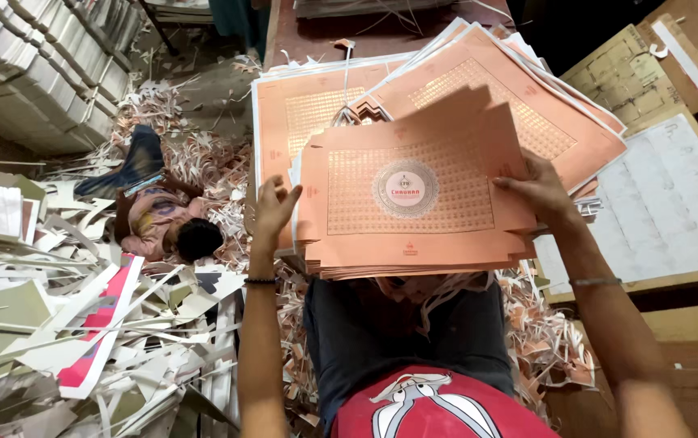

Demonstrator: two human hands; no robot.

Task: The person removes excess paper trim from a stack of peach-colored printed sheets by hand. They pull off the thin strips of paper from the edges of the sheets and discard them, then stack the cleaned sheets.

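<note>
Both forearms reach forward, a band on each wrist. The left hand point(272, 209) is raised with fingers spread and slightly curled. The right hand point(537, 191) lies palm-down, fingers extended leftward.

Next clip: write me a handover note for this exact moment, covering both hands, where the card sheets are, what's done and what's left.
Left hand: open, at the left edge of the held stack of peach printed sheets.
Right hand: grip on the stack's right edge.
Stack is squared up, held above the lap.
More sheets lie fanned on the bench behind.
Trimmings litter the floor.
Left: fanned sheets are not gathered.
</note>
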